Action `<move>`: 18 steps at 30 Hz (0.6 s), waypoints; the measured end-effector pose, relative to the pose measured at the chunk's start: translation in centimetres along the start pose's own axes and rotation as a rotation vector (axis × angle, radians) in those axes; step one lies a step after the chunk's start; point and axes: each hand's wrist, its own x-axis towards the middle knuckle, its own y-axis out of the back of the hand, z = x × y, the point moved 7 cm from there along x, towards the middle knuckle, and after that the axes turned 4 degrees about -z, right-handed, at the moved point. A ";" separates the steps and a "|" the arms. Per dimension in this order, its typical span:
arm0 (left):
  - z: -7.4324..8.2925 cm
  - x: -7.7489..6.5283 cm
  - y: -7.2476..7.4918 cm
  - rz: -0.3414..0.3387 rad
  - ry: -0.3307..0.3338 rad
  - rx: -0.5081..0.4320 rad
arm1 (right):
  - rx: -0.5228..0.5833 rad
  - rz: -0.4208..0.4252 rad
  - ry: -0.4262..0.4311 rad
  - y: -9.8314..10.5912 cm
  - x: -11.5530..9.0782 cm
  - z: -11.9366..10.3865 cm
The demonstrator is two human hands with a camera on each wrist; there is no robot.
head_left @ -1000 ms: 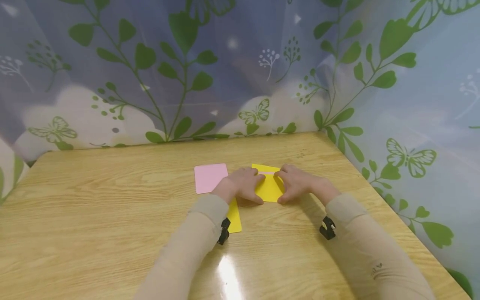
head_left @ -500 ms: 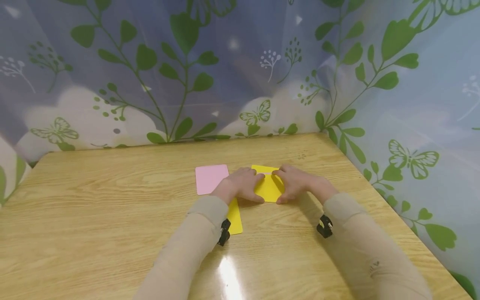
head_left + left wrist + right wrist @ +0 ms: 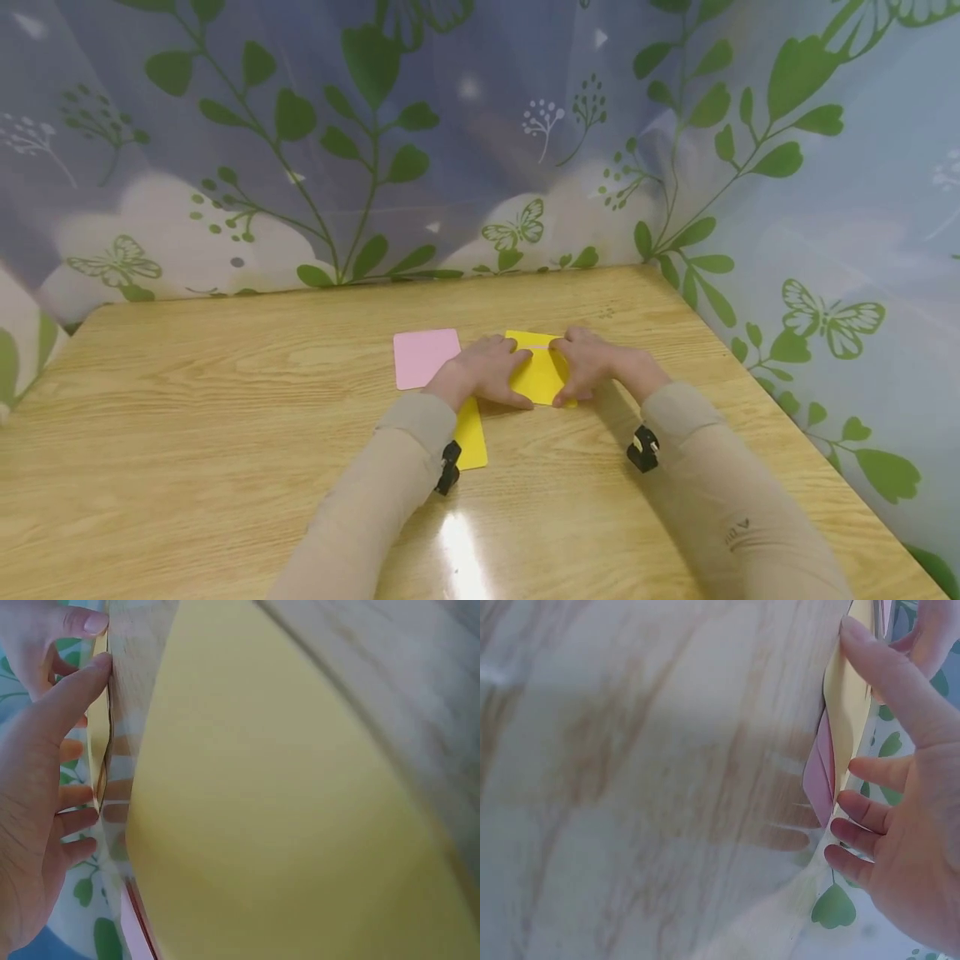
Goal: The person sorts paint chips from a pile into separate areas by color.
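Between my hands lies a yellow square card, with a thin pale pink stripe showing across it near its far side. A pink card sticks out from under the yellow one on the right in the right wrist view. My left hand holds its left side, thumb at the near corner and index fingertip on top. On the opposite side my right hand grips it the same way, its other fingers loosely bent. Under my left wrist a second yellow card lies partly hidden, filling much of the left wrist view.
Left of my left hand, a pink square card rests on the wooden table. Patterned curtain with green leaves and butterflies hangs behind the table and along its right side. Black wrist cameras sit below both cuffs.
A bit of pink has come into sight under the yellow card's near right corner. My right forearm has shifted slightly left; my left hand stays nearly still.
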 end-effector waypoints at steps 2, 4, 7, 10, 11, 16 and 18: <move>0.0 0.0 -0.1 -0.010 0.008 -0.003 | -0.002 -0.009 -0.018 -0.1 0.0 0.2; 0.0 0.1 -0.2 -0.013 0.012 -0.002 | -0.008 -0.017 -0.032 -0.3 0.0 0.3; 0.0 0.3 -0.3 -0.020 0.014 0.004 | -0.016 -0.026 -0.050 -0.4 0.0 0.3; 0.1 0.4 -0.3 -0.016 0.015 0.008 | -0.024 -0.034 -0.067 -0.4 -0.1 0.3; 0.1 0.5 -0.3 -0.016 0.017 0.013 | -0.027 -0.035 -0.074 -0.3 -0.1 0.3; 0.3 0.4 0.0 -0.017 0.013 0.011 | -0.040 -0.044 -0.096 -0.2 -0.1 0.3; 0.5 0.3 0.1 -0.022 0.011 0.010 | -0.041 -0.050 -0.106 -0.2 -0.1 0.3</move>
